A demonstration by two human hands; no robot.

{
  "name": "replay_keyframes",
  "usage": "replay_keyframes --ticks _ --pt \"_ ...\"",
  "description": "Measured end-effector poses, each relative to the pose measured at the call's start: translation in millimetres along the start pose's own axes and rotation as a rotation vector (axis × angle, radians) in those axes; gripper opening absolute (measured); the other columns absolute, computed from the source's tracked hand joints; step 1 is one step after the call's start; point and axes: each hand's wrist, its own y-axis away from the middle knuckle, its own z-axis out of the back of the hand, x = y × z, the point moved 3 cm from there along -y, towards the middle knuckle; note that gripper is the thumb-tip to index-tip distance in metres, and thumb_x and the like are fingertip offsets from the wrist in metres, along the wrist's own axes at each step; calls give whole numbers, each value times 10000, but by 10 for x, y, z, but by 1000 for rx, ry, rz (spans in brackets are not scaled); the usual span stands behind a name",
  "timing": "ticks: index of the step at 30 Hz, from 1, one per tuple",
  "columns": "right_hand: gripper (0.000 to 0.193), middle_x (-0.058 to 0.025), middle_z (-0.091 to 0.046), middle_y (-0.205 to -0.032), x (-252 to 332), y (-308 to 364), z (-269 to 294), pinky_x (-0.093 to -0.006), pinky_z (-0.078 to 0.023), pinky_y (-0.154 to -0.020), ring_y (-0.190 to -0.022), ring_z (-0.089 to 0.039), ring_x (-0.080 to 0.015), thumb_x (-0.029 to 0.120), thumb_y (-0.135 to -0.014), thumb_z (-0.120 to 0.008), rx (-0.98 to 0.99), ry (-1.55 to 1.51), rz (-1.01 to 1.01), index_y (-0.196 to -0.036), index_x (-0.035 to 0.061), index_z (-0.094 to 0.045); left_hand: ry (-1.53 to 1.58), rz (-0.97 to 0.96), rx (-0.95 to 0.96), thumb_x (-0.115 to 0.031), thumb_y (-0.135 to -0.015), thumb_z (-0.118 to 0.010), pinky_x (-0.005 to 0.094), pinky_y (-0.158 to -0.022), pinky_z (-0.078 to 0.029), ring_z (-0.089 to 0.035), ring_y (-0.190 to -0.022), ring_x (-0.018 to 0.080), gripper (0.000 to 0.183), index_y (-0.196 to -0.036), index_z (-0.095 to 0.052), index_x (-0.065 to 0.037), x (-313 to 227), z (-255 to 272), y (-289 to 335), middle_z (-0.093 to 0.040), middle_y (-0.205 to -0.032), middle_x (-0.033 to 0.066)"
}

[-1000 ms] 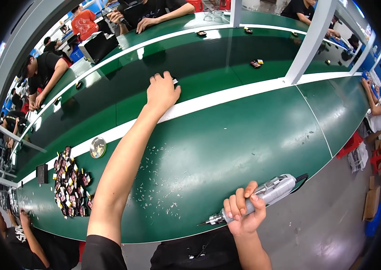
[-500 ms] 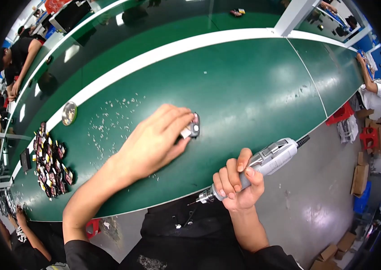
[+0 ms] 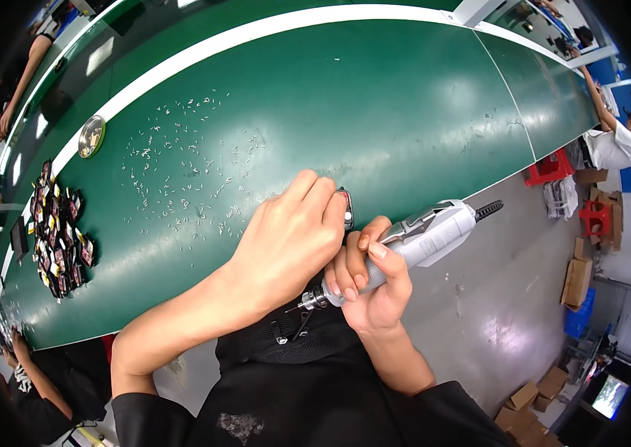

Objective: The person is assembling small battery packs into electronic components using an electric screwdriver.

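My right hand [image 3: 376, 287] is wrapped round a grey electric screwdriver [image 3: 438, 232], its thin bit pointing down and left past the table's near edge. Close beside it, my left hand [image 3: 289, 231] bends over a small dark device [image 3: 348, 210] at the table's near edge, its fingers closed against the device's left side. Part of the device is hidden behind those fingers. Small pale slivers [image 3: 181, 171] lie scattered over the green table [image 3: 375, 112], beyond my left forearm.
A heap of small dark devices [image 3: 54, 238] covers the table's left end, with a round dish [image 3: 92, 136] beyond it. Other people sit at the left and far right. On the right, red stools [image 3: 550, 167] and cardboard boxes [image 3: 576, 276] stand on the grey floor.
My left hand has come nearer me and slightly right with the small device. My right hand and the screwdriver have moved left and up, so both hands now meet. The view has shifted too.
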Motion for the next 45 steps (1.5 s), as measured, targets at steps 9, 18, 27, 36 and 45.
replay_keyframes --ticks 9,18,27,36,45 --pt "79 -36 -405 -546 -21 11 91 -293 -401 -478 -430 -419 -144 133 -903 -457 -83 32 -16 -908 54 -465 -116 -160 -86 -3 -641 -627 317 -593 -537 -588 -868 264 329 -951 -587 104 -101 -72 103 -586 -976 164" --pt "86 -47 -406 -543 -33 23 134 -275 -379 -435 -426 -404 -135 106 -877 -487 -31 94 -34 -895 28 -455 -91 -48 -128 -13 -611 -644 303 -596 -536 -575 -857 249 330 -919 -600 97 -126 -66 60 -590 -950 162" --pt "83 -55 -439 -594 -29 29 130 -267 -380 -437 -466 -424 -124 84 -872 -486 -42 12 -82 -913 18 -455 -185 -155 -173 -49 -578 -652 283 -593 -553 -598 -801 242 293 -822 -631 113 -169 -106 24 -624 -899 201" --pt "94 -60 -470 -657 -10 15 157 -252 -378 -430 -471 -429 -114 72 -872 -501 -21 64 -42 -919 2 -458 -246 -111 -200 -56 -569 -622 303 -647 -559 -623 -836 304 294 -803 -632 121 -218 -157 43 -634 -891 249" --pt "205 -12 -407 -545 582 -163 21 -282 -406 -449 -397 -391 -113 264 -943 -451 342 196 20 -940 61 -423 -176 -114 -74 21 -622 -644 372 -685 -545 -596 -940 345 442 -1042 -575 143 -150 -132 177 -577 -1107 249"
